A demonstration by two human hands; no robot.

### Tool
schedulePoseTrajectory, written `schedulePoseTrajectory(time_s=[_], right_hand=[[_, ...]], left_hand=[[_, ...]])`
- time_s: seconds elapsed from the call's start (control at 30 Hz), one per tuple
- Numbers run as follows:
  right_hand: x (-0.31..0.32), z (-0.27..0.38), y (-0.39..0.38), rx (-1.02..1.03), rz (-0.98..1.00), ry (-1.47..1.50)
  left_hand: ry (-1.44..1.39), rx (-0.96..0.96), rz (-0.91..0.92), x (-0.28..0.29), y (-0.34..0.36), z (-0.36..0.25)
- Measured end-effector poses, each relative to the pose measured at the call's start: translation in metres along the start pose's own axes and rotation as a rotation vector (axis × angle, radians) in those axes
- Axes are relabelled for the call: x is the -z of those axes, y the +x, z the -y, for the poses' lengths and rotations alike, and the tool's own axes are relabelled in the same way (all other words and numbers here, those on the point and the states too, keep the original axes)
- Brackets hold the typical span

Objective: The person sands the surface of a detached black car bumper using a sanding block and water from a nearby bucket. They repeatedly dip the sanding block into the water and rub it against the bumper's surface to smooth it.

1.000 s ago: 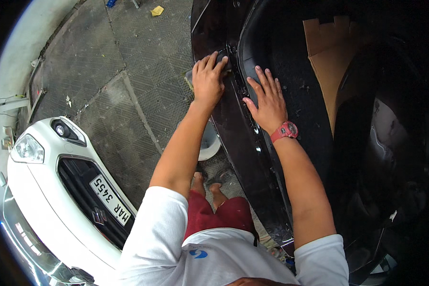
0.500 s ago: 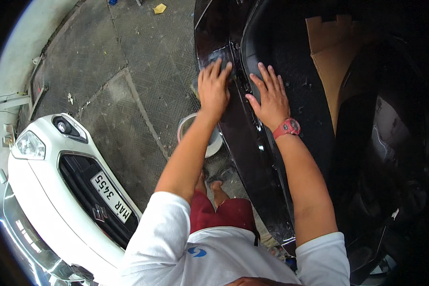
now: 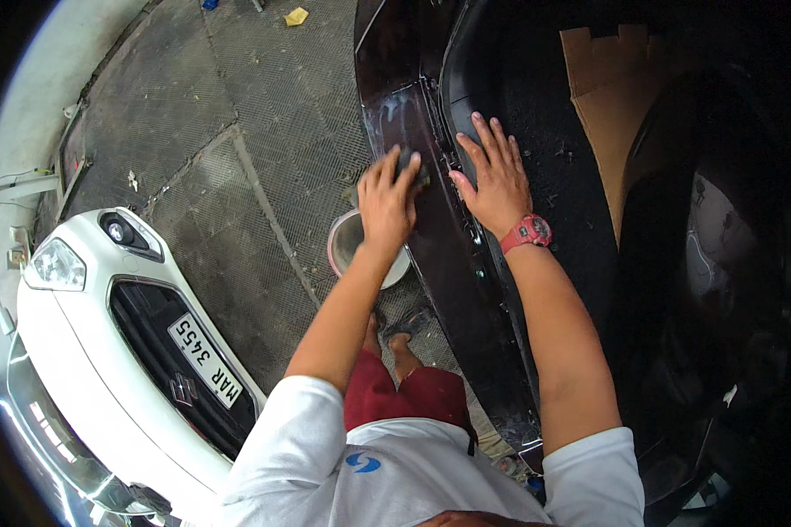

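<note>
My left hand (image 3: 387, 200) is curled over a small dark pad (image 3: 404, 162), pressed to the wet, dark sill panel (image 3: 439, 228) of a car body. Its exact kind is mostly hidden under the fingers. Milky wet streaks (image 3: 397, 105) lie on the panel just beyond that hand. My right hand (image 3: 497, 186) rests flat, fingers spread, on the black inner trim and floor lining to the right of the sill. A red watch (image 3: 529, 233) is on that wrist.
Below the left forearm, a round whitish bucket (image 3: 346, 239) stands on the textured floor (image 3: 281, 149). A white car's front (image 3: 88, 325) is at left. Torn cardboard (image 3: 602, 105) lies inside the dark car. A yellow scrap (image 3: 296, 16) sits on the floor at the far end.
My left hand has slid along the sill toward me with the dark pad, uncovering the milky streaks. My right hand stays in nearly the same place.
</note>
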State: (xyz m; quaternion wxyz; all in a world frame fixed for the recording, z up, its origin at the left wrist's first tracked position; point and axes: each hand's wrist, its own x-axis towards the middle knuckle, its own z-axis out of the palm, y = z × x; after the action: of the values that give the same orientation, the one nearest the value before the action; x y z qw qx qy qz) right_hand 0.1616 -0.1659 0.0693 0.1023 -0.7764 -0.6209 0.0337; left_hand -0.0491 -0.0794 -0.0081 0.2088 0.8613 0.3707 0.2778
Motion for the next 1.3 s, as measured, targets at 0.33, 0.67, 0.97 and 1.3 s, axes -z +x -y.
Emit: schedulePoseTrajectory(time_s=[0.33, 0.67, 0.97, 1.3], right_hand=[[-0.010, 0.005, 0.001, 0.027, -0.054, -0.012], [-0.019, 0.002, 0.004, 0.034, -0.095, -0.017], [-0.010, -0.008, -0.001, 0.080, -0.145, -0.034], [-0.191, 0.251, -0.107, -0.373, -0.312, 0.737]], left_hand=[[-0.001, -0.054, -0.069, 0.008, 0.035, 0.054], [0.078, -0.162, -0.081, 0.016, 0.079, 0.084], [-0.482, 0.227, 0.327, 0.073, -0.045, 0.062], [-1.585, 1.805, 0.385, -0.044, -0.275, 0.233]])
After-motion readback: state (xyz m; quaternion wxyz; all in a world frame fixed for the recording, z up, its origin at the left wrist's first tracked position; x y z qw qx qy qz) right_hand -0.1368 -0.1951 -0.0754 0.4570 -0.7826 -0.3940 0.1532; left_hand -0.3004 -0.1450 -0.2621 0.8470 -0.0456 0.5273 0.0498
